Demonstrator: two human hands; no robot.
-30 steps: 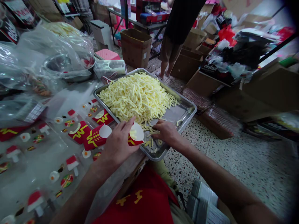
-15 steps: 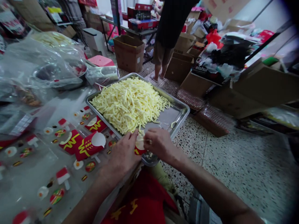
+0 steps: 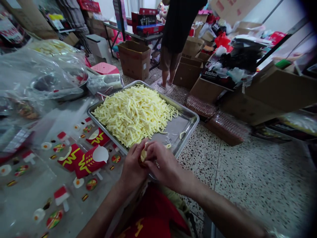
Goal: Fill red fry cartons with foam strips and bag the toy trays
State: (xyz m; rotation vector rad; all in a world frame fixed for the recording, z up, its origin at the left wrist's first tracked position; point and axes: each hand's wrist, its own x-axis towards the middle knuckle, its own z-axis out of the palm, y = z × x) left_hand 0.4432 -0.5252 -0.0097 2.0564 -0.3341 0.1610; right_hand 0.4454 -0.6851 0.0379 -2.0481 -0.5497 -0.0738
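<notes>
My left hand (image 3: 135, 163) is wrapped round a small red fry carton (image 3: 143, 155), mostly hidden by the fingers; its pale inner side shows. The fingers of my right hand (image 3: 164, 165) are pinched together at the carton's mouth, and what they hold is hidden. Just beyond both hands lies a metal tray (image 3: 184, 135) with a large heap of pale yellow fry-shaped sticks (image 3: 135, 112). A few loose sticks rest on its bare right part. Left of my hands, red cartons with yellow zigzag marks (image 3: 90, 160) lie on the table.
A clear patterned cover (image 3: 32, 185) lies over the table. Plastic bags and a metal bowl (image 3: 71, 94) stand at the back left. A person (image 3: 178, 36) stands beyond the tray, among cardboard boxes (image 3: 135, 61). A pink stool (image 3: 105, 68) is behind the table.
My right hand has moved from above the tray's near edge closer to my left hand, its fingers now at the carton's mouth. The carton is more covered by my hands.
</notes>
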